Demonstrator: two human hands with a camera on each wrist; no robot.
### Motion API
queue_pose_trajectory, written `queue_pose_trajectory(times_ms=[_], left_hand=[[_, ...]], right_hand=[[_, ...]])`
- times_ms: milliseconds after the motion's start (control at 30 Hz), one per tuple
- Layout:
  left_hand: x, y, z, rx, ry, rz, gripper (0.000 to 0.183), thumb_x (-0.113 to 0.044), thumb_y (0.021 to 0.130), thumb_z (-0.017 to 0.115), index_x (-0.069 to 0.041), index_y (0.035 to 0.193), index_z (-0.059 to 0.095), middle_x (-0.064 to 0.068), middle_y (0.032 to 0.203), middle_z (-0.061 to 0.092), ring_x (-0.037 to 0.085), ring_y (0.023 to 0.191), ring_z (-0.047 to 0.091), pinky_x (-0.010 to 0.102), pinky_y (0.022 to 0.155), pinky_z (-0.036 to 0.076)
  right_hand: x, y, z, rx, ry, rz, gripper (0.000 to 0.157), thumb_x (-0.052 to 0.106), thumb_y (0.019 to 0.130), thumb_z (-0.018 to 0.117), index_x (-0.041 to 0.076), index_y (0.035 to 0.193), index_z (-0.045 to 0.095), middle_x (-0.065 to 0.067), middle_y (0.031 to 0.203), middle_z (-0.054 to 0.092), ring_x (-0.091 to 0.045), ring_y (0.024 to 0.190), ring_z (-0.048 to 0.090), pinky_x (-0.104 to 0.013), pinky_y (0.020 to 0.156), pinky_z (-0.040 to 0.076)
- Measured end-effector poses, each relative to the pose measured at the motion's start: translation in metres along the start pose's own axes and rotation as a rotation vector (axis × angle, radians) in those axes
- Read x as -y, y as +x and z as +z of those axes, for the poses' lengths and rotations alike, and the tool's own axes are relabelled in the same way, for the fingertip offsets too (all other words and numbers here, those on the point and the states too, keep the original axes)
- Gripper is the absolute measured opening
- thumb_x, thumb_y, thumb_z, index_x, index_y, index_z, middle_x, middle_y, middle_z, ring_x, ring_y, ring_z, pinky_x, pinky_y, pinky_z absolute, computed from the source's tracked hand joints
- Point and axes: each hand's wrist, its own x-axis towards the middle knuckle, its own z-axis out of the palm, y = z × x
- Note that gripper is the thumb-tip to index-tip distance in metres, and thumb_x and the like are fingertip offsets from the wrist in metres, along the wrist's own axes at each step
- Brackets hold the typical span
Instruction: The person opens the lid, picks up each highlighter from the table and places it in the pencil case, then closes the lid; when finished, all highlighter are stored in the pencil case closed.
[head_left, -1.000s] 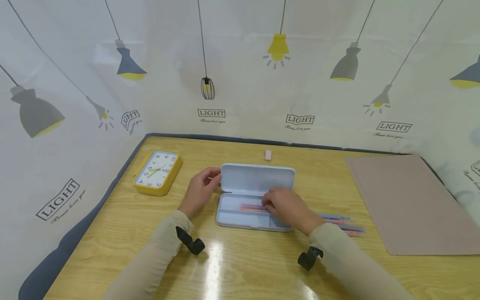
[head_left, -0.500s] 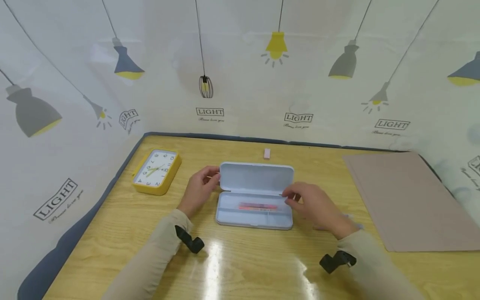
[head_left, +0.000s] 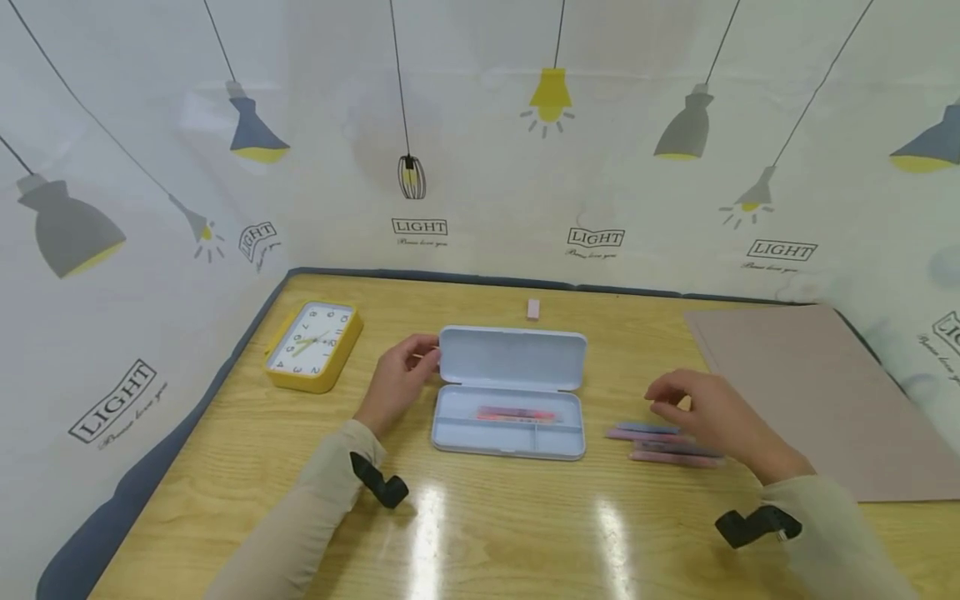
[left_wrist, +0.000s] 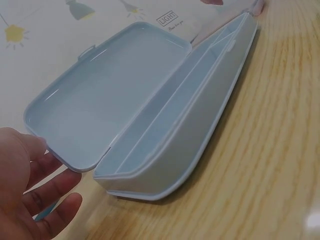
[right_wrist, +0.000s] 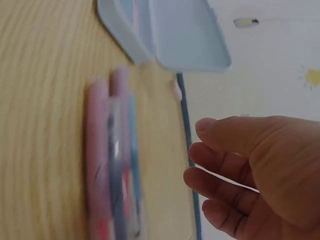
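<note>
A light blue pencil case (head_left: 480, 437) lies on the wooden table with its lid (head_left: 512, 358) raised. My left hand (head_left: 399, 379) holds the lid's left edge, thumb on the inner side and fingers behind, as the left wrist view shows. Pink and orange pens (head_left: 517, 412) lie in the case's back compartment. To the right of the case, several pink, blue and grey pens (head_left: 651, 432) lie side by side on the table. Over their right end hovers my right hand (head_left: 712, 417), fingers loosely bent and holding nothing; the right wrist view shows it apart from the pens (right_wrist: 98, 150).
A yellow clock (head_left: 313, 346) lies at the left. Behind the case is a small pink eraser-like block (head_left: 533, 310). A large pinkish-brown sheet (head_left: 817, 400) covers the table's right side. Lamp-patterned cloth (head_left: 495, 150) walls the table's back and sides.
My right hand has let go of the pens in the case and moved right, to above the pens on the table. The left hand has stayed at the lid.
</note>
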Motion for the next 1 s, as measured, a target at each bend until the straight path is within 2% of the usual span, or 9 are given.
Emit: queue_pose_trajectory(times_ms=[200,400,600,1000], left_hand=[[0.001,0.001,0.0,0.002,-0.003,-0.006,0.028,-0.03,0.101,0.056,-0.017,0.125,0.061,0.006,0.113,0.064,0.022,0.096,0.066,0.036,0.083,0.058],[-0.002,-0.001,-0.001,0.001,-0.014,-0.014,0.028,-0.029,0.101,0.056,-0.017,0.126,0.061,0.007,0.114,0.063,0.023,0.097,0.066,0.037,0.085,0.058],[-0.001,0.0,0.0,0.009,-0.022,-0.017,0.028,-0.028,0.101,0.056,-0.017,0.126,0.061,0.006,0.114,0.064,0.022,0.097,0.066,0.036,0.085,0.058],[0.0,0.0,0.0,0.005,-0.009,-0.014,0.027,-0.028,0.101,0.056,-0.017,0.125,0.061,0.006,0.113,0.064,0.022,0.096,0.065,0.035,0.084,0.058]], right_hand=[[-0.026,-0.018,0.001,0.025,-0.007,0.005,0.008,0.014,0.089,0.072,0.017,0.097,0.071,0.01,0.09,0.068,-0.006,0.082,0.062,-0.026,0.066,0.051],[-0.038,-0.022,0.008,0.021,0.013,0.022,0.007,0.015,0.089,0.072,0.018,0.095,0.071,0.01,0.09,0.067,-0.005,0.083,0.061,-0.029,0.07,0.052],[-0.043,-0.021,0.013,0.041,0.017,0.02,0.007,0.016,0.089,0.073,0.015,0.096,0.072,0.008,0.09,0.067,-0.005,0.08,0.062,-0.028,0.07,0.053],[-0.04,-0.018,0.013,0.041,0.009,-0.01,0.008,0.013,0.09,0.071,0.015,0.098,0.073,0.008,0.09,0.067,-0.003,0.079,0.061,-0.026,0.068,0.053]])
